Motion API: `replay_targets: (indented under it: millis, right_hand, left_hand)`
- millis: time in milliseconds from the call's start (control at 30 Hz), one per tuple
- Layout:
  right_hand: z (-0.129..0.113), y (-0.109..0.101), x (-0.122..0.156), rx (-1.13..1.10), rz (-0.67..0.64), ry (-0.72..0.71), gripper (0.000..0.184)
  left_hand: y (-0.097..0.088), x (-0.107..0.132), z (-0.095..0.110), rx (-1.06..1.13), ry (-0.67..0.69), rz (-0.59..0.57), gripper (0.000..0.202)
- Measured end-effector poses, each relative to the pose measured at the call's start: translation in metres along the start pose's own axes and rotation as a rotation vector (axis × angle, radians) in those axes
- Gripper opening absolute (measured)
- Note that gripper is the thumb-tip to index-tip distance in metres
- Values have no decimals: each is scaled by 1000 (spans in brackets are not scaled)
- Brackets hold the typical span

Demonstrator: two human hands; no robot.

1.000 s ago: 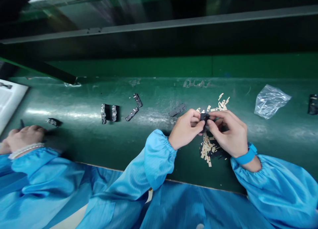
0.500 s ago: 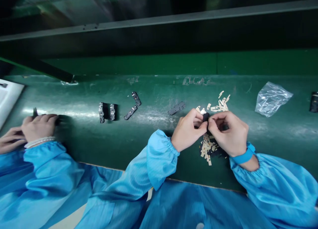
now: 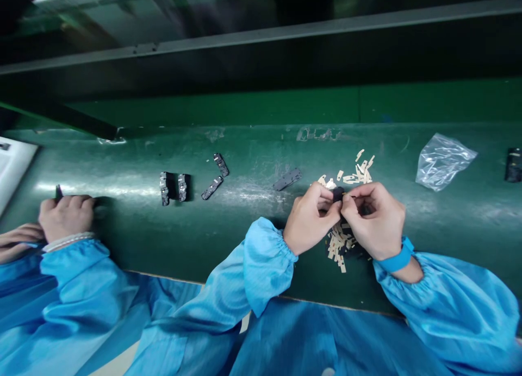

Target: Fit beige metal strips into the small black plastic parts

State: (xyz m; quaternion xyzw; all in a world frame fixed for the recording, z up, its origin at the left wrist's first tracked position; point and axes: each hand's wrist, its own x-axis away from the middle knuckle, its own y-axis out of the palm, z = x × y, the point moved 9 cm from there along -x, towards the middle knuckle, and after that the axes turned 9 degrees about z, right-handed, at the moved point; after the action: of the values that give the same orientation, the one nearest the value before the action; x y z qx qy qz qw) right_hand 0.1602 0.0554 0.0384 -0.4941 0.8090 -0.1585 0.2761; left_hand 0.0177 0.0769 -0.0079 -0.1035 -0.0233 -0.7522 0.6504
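A small black plastic part (image 3: 338, 194) is pinched between the fingertips of my left hand (image 3: 313, 217). My right hand (image 3: 375, 219), with a blue band at the wrist, meets it from the other side; its thumb and forefinger are pressed together at the part's edge, and whatever they grip is too small to name. Under and in front of my hands lies a pile of cream-coloured flat strips (image 3: 337, 246) mixed with dark bits. More cream strips (image 3: 362, 172) are scattered just beyond my fingers. A flat dark grey plate (image 3: 287, 179) rests left of them.
Several black moulded parts (image 3: 182, 187) lie left of centre on the green table (image 3: 240, 229). A clear plastic bag (image 3: 444, 161) and another black part (image 3: 514, 165) are at the right. A co-worker's hands (image 3: 67, 218) work at far left. A shelf edge (image 3: 261, 36) crosses above.
My hands stay together at the black part with only slight finger movement. The whole view has shifted a little. The co-worker's hands at the left have moved slightly.
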Motion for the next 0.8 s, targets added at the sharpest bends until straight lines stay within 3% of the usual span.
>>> replay_targets:
  millis: [233,467,667,800]
  right_hand:
    - [-7,-3,1,9,22,-30,8]
    - [-6,0,-4,-22,-64,-13,6]
    - [10,5,-2,-50,-115,99,4]
    - [7,6,-2,51,-102,15,7]
  left_hand:
    - [-1,5,5,-55,30,27,19]
    - [-11,0,13,-166,149,61,10]
    - [-15,4,30,-414,471,101,9]
    - [-11,10,37,-620,631,117,11]
